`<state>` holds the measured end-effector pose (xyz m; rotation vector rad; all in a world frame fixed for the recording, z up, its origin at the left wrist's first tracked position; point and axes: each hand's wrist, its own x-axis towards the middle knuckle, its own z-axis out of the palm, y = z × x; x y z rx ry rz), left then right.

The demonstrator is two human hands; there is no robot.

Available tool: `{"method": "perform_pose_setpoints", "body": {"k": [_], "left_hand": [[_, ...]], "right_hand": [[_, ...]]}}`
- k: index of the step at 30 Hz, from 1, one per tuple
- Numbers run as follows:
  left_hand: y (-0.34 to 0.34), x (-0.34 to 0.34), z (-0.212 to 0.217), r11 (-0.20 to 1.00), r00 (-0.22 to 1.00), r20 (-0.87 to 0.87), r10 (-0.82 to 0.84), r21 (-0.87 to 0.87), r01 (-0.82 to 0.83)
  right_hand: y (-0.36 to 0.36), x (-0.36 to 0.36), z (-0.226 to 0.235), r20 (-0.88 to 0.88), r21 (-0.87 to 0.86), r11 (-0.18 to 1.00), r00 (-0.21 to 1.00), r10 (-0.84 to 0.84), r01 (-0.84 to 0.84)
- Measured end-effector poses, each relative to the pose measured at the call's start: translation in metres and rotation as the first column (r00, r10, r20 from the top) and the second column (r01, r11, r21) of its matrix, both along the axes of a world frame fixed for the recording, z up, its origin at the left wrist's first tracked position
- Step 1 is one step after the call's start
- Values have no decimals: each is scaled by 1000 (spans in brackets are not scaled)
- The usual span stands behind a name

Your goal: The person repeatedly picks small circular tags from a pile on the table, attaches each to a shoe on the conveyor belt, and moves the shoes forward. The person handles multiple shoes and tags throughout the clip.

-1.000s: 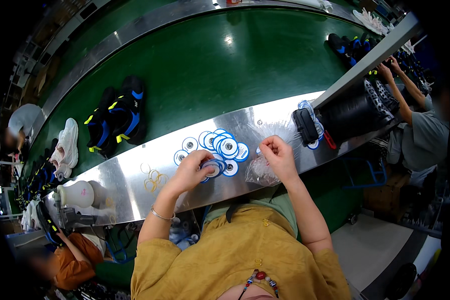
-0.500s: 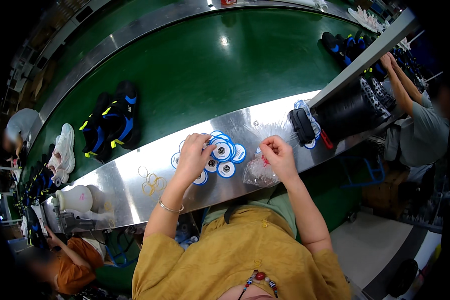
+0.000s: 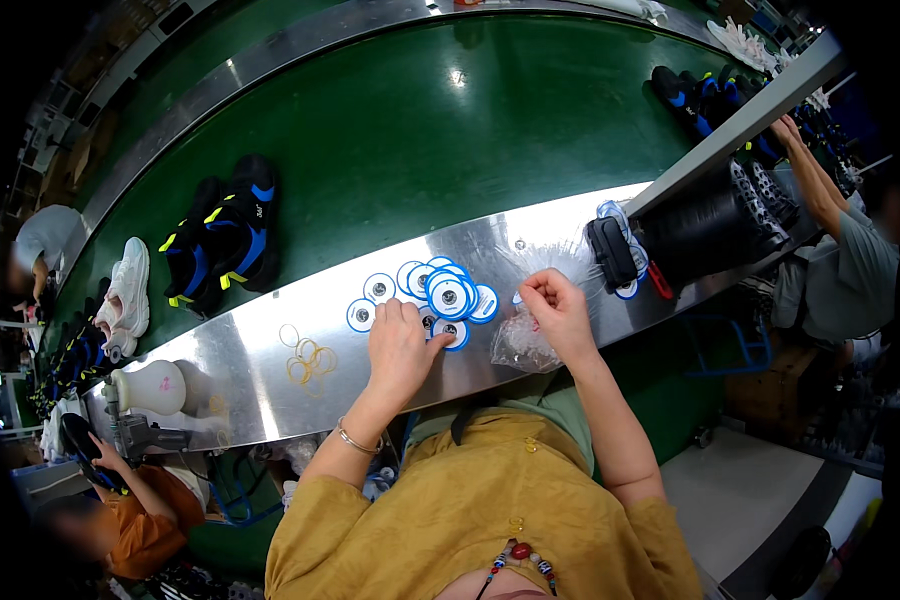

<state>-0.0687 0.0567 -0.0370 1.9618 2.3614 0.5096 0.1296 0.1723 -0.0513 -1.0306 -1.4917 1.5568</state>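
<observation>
Round white tags with blue rims [image 3: 450,297] lie in an overlapping heap on the metal ledge, a few spread toward the left. Over the heap's near side is my left hand [image 3: 402,350], its fingertips on the tags and its thumb held apart; it covers part of some tags. To the right, my right hand [image 3: 560,315] pinches thumb and fingers together above a clear plastic bag [image 3: 522,345]. A small white and blue edge shows beside those fingertips, but what they hold is hidden. Clear thin strands [image 3: 555,262] fan out behind this hand.
Yellow rubber bands [image 3: 312,362] and a cream-coloured container [image 3: 157,391] are on the ledge's left. A black pouch [image 3: 610,252] and a red-handled tool [image 3: 660,281] lie right, below a slanting post [image 3: 740,120]. Black-blue shoes [image 3: 242,230] stand on the green belt [image 3: 400,130]. Co-workers flank both sides.
My left hand has drawn back toward me and slightly right, uncovering tags on the heap's left. My right hand stays nearly still. The co-worker at lower left now holds up a dark shoe.
</observation>
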Motion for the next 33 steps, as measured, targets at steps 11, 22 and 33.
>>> {"method": "perform_pose_setpoints", "body": {"k": [11,22,33], "left_hand": [[-2,-18,7,1000,999,43,-22,3,22],[2,-26,0,995,993,72,-97,-18,99],[23,-33,18,986,680,723,122,-166,0]], "right_hand": [[2,1,-3,-8,-18,1000,1000,0,0],[4,2,-3,-2,0,1000,1000,-15,15],[9,2,-7,-4,-6,1000,1000,-4,4]]}}
